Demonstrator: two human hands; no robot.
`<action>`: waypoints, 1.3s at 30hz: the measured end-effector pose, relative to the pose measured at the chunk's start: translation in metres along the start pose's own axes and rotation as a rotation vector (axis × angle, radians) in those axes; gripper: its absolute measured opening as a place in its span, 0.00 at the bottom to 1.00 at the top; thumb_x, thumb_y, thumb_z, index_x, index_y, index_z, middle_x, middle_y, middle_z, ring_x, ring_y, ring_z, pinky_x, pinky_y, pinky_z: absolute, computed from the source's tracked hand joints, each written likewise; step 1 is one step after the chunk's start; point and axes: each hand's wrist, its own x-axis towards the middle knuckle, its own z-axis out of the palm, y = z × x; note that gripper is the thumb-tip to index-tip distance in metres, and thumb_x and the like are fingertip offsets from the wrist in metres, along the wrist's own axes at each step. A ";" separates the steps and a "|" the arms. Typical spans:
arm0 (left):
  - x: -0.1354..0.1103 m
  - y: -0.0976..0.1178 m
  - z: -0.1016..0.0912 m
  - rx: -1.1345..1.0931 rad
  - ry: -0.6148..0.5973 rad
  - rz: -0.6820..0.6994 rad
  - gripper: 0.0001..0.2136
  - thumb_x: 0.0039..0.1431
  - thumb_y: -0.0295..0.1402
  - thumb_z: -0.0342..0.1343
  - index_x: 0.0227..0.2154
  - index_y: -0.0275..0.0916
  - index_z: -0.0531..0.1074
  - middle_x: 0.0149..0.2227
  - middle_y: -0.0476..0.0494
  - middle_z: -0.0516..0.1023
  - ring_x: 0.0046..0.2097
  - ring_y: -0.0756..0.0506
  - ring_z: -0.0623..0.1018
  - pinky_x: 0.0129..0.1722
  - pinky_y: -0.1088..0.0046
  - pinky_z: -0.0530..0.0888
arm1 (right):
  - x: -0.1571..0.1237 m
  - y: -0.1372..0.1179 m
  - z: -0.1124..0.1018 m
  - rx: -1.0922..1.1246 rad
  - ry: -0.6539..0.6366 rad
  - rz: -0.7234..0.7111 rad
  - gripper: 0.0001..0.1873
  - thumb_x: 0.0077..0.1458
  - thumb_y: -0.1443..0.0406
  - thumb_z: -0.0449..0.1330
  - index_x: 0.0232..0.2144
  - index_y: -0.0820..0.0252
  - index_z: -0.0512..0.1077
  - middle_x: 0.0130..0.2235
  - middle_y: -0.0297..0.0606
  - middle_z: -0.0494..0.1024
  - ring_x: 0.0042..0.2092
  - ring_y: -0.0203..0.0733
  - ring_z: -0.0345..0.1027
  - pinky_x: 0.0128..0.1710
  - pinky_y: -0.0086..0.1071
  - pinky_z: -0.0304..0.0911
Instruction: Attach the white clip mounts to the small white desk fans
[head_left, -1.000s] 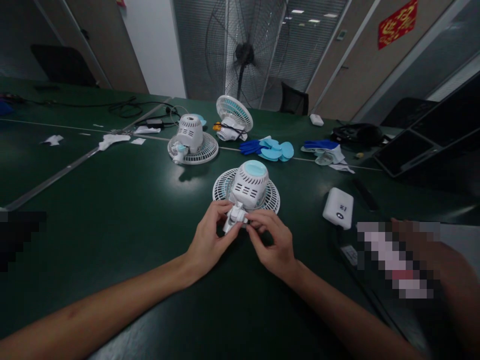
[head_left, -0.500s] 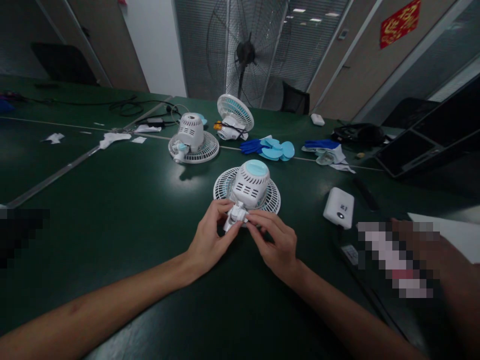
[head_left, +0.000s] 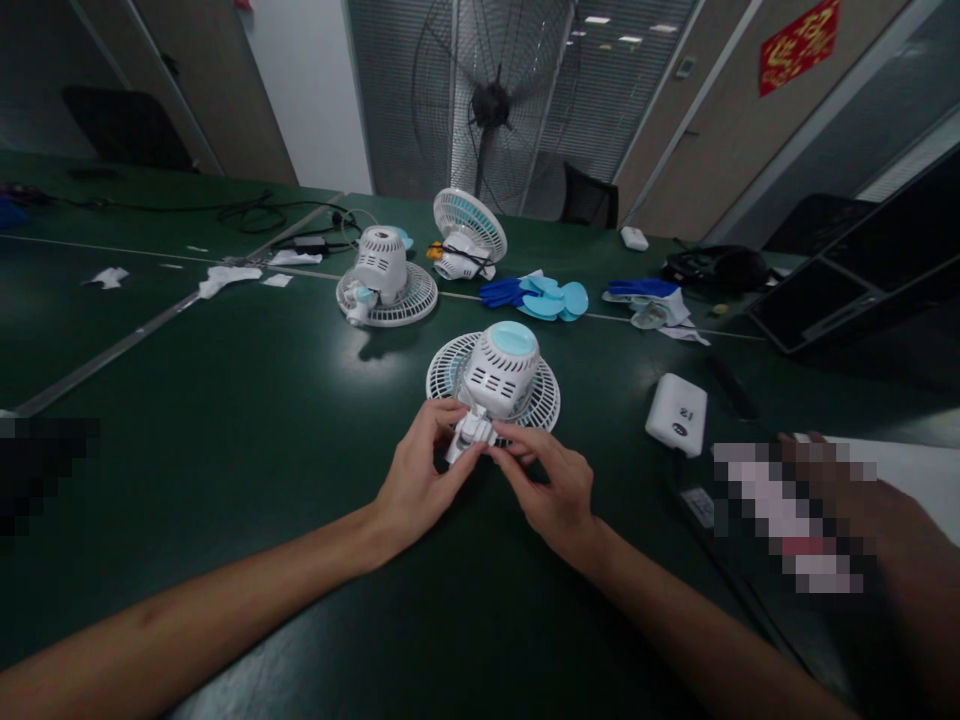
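fan clip (head_left: 469,434): fingers (head_left: 435,415) cover part | pixelated patch (head_left: 793,515): unreadable | floor fan (head_left: 491,100): top cropped

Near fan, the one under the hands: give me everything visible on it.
The near fan is a small desk fan that looks like white plastic. It lies face down, with its round slatted grille flat on the dark green table. The vented motor housing points up, capped by a light blue disc. Light blue blades seem to show faintly through the grille. A white jointed bracket sticks out at its near side. The left hand and right hand both pinch it with fingertips.
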 end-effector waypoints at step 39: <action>0.001 -0.003 -0.002 -0.028 0.006 -0.001 0.12 0.68 0.33 0.61 0.51 0.42 0.69 0.54 0.39 0.72 0.51 0.42 0.77 0.46 0.65 0.77 | 0.005 0.004 -0.006 -0.013 -0.048 -0.092 0.13 0.64 0.71 0.64 0.49 0.52 0.75 0.45 0.36 0.84 0.42 0.41 0.81 0.39 0.34 0.78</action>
